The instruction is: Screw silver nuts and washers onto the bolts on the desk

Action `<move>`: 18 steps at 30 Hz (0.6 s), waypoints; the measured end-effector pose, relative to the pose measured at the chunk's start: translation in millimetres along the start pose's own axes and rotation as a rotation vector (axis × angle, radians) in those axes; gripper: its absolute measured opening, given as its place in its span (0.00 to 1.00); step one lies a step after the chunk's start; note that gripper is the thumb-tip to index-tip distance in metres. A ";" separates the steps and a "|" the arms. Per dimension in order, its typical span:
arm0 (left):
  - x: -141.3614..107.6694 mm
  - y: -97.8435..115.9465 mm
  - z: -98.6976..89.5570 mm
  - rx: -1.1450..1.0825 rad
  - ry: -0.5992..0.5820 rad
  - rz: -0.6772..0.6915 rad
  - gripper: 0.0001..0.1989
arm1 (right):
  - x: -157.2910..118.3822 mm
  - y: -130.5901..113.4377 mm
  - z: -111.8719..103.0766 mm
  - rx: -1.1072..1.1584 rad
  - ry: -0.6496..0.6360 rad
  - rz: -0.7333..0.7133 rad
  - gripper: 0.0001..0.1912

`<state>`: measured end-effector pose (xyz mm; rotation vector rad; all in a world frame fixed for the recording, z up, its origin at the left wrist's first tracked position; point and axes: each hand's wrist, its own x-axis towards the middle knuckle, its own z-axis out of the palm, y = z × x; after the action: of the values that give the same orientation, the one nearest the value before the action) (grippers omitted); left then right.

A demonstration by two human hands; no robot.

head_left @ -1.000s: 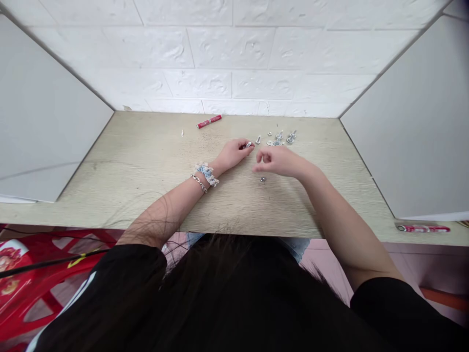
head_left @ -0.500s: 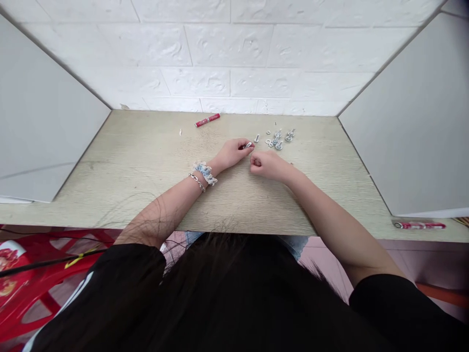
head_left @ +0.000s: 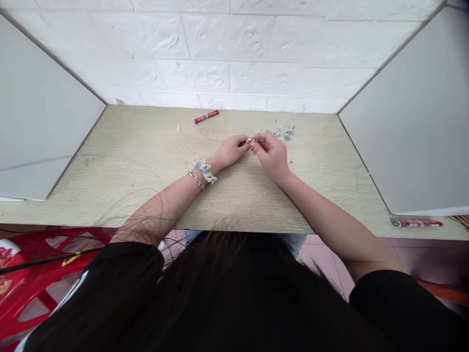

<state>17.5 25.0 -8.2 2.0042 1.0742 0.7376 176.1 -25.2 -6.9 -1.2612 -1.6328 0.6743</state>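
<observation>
My left hand (head_left: 231, 150) is closed in a pinch on a small silvery metal washer (head_left: 248, 141), seen tilted at the fingertips. Against it, the fingertips of my right hand (head_left: 271, 152) are pinched together, touching or almost touching the washer. A tiny bright bit shows between the two hands, but what the right fingers hold is mostly hidden. Just beyond the right hand stand bolts with washers and nuts on them (head_left: 290, 133), and another bolt assembly (head_left: 277, 131). A loose nut (head_left: 268, 130) lies beside them, and more hardware is partly covered by the right hand.
A red tube (head_left: 205, 116) lies near the white brick wall, with a white scrap (head_left: 178, 128) to its left. A second red tube (head_left: 417, 223) rests at the front right edge. Grey panels (head_left: 406, 117) bound the wooden table (head_left: 234, 210) on both sides.
My right hand has turned from a loose fist into a pinch and moved up to the left fingertips. It now covers part of the hardware. The left hand keeps its hold.
</observation>
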 end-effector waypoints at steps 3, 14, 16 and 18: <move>-1.1 -0.8 2.4 0.016 -0.016 0.038 0.11 | -0.8 0.1 3.4 -0.051 0.040 0.015 0.10; -1.7 3.5 2.1 -0.007 -0.020 0.014 0.08 | 1.2 -1.6 -0.6 -0.127 -0.007 0.075 0.10; -0.9 4.2 2.2 -0.004 -0.017 0.004 0.08 | 1.6 0.7 0.2 -0.083 -0.013 0.102 0.10; -0.6 5.2 2.2 0.001 -0.016 -0.004 0.09 | 2.8 2.9 1.1 -0.004 -0.007 0.140 0.09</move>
<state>21.2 21.8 -5.3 2.0053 1.0696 0.7179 176.2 -21.5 -8.9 -1.3864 -1.5628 0.7624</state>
